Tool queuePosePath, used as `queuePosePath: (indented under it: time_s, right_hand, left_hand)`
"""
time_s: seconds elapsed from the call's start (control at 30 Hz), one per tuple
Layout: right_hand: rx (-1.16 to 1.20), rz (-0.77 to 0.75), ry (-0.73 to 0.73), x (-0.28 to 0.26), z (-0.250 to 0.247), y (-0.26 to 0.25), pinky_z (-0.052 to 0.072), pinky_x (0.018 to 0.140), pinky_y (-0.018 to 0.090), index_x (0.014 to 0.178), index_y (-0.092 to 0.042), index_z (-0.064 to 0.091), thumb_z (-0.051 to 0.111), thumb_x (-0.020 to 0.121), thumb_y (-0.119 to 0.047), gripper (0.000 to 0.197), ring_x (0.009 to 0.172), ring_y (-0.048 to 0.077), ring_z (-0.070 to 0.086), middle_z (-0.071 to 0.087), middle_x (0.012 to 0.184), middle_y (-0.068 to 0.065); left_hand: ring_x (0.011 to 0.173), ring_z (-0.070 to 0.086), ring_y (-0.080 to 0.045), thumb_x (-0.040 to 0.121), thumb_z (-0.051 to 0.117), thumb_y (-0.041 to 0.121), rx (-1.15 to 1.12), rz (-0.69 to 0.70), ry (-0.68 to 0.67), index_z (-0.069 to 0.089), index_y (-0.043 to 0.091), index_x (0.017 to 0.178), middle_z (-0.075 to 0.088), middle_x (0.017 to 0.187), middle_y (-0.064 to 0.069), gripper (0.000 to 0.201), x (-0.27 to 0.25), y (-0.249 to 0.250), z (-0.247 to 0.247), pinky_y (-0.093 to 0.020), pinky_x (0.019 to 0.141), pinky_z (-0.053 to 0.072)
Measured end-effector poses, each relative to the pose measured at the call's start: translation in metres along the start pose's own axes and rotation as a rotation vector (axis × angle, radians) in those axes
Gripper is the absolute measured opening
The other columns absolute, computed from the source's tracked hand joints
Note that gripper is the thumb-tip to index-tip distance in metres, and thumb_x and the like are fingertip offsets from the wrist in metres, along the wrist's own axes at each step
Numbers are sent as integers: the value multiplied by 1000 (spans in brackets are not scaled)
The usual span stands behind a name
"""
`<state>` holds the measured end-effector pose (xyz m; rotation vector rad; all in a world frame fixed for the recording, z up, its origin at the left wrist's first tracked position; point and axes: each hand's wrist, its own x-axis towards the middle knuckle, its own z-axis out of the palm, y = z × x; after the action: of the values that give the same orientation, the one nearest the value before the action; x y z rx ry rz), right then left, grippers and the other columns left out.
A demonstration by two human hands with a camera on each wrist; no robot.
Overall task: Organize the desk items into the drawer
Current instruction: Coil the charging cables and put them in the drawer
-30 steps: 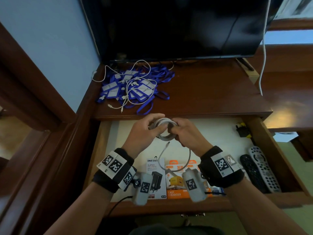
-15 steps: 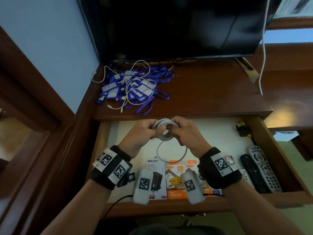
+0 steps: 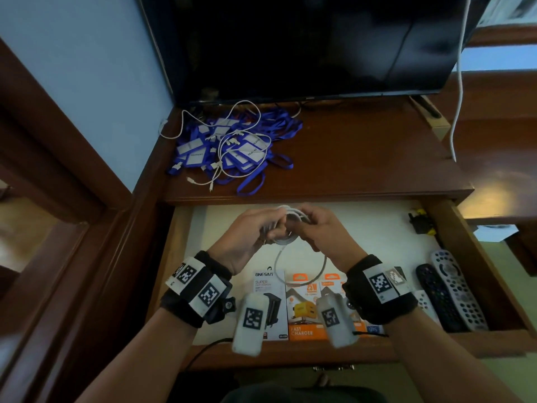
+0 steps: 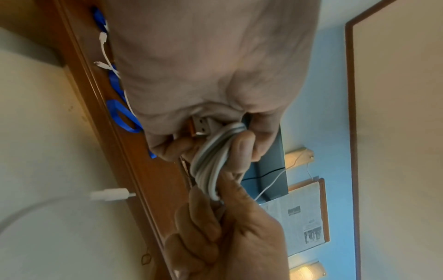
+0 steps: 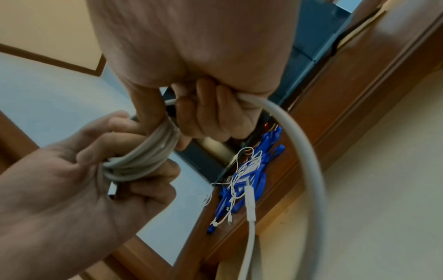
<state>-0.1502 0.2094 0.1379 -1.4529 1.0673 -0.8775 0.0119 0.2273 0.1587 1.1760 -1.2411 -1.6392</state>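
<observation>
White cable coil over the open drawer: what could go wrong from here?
1. The white cable has a loose tail hanging below the coil; it may snag the charger boxes underneath.
2. Both the left hand and right hand only pinch the coil, so easing either grip could let the loops spring apart.

White box (image 3: 268,298): "ONESAM SUPER"; orange box (image 3: 303,309): "25W", "FAST CHARGER"

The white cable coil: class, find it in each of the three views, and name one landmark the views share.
Head: white cable coil at centre, gripped between left hand and right hand above the drawer.
Left wrist: centre.
Right wrist: left of centre.
Shared landmark: blue lanyards.
</observation>
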Motion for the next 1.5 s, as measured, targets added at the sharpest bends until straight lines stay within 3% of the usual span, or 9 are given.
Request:
queuePosePath:
  time_s: [0.13,0.27,0.53,0.7,0.87,1.07,1.23,1.4,1.5]
  right_hand:
    - [203,16,40,-2,-7,9,24,41,21,90,-1,54,69,79,-19,26,44,10,27,38,52,-5]
    - [240,55,119,-5,-17,26,25,42,20,76,-11,47,63,85,3,23,42,9,25,34,50,-6]
    - [197,63,327,-3,-30,38,29,40,21,68,-8,50,66,81,7,25,39,8,31,41,47,-3]
    - [-54,67,244,-6,-16,33,41,49,16,69,5,62,74,75,3,13,43,5,49,58,52,6]
    - [-152,59,77,-10,1,32,42,49,13,69,9,64,71,77,6,11,39,4,50,57,46,2]
    - [-279,-14,-42,-18,5,23,42,54,13,69,-4,63,66,81,4,15,44,5,52,60,52,7]
    - [-245,-76,-151,-25,12,14,39,53,9,73,-3,62,61,82,9,15,47,2,53,58,56,4]
    - [-216,-114,-128,-22,12,13,45,53,20,72,-4,62,59,82,10,17,50,9,53,59,55,0]
    - [-180,-130,-102,-22,7,11,44,50,22,70,-8,60,58,84,10,23,48,12,50,58,55,2]
  left_hand:
    - [59,35,-15,97,41,28,-122,33,56,53,18,67,34,54,3,34,1,7,-2,-36,76,31]
    - [59,37,-14,100,35,26,-320,45,162,48,15,74,36,52,5,31,0,12,-20,-30,74,38]
    - [60,35,-14,100,26,26,-409,136,236,53,12,78,45,55,1,37,2,9,-35,-31,66,30]
    - [60,49,-11,102,22,23,-271,188,303,52,14,80,46,57,1,38,1,12,-27,-31,70,34]
    - [75,46,-14,103,26,26,-2,191,362,52,15,88,49,65,4,33,5,7,-26,-33,82,32]
    - [56,45,3,104,32,27,188,188,449,53,19,85,47,67,8,30,5,0,-19,-5,58,37]
    - [71,47,-11,103,35,29,385,187,421,55,11,92,49,76,2,28,6,-17,-13,-27,73,37]
    - [69,51,-18,101,42,26,561,190,310,60,5,91,58,78,-11,29,10,-33,-6,-31,67,41]
    - [77,53,-27,92,40,40,572,161,264,60,7,89,60,87,-22,39,12,-40,-6,-35,69,40]
